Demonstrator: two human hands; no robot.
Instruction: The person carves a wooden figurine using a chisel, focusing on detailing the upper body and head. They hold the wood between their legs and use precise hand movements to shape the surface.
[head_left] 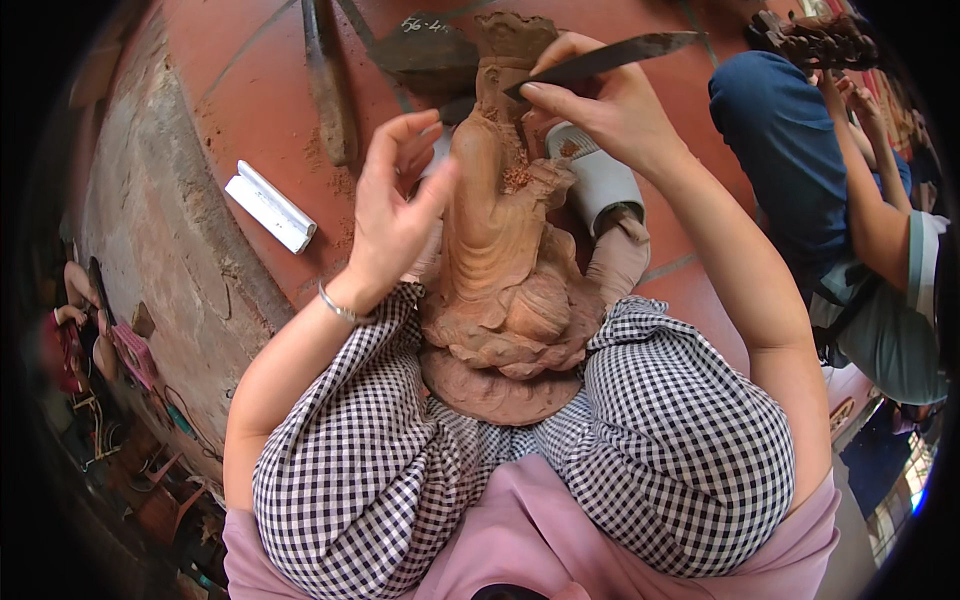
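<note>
A carved reddish-brown statue [495, 230] lies between my knees, its round base toward me and its crowned head away from me. My right hand [590, 95] pinches a dark, pointed flat blade [625, 55] beside the statue's head and neck. The blade's narrow tip points left, close to the neck, and its wide end reaches out to the right. My left hand [400, 195] is raised just left of the statue, fingers apart and nothing in it. Small reddish shavings [516, 178] rest in a fold of the carving.
Left on the red tile floor lie a wood-handled tool [330, 90] and a folded white paper piece [270, 207]. A dark stone block [425, 60] stands beyond the statue. At the right sits another person in jeans [775, 140], near a dark carved piece [815, 40].
</note>
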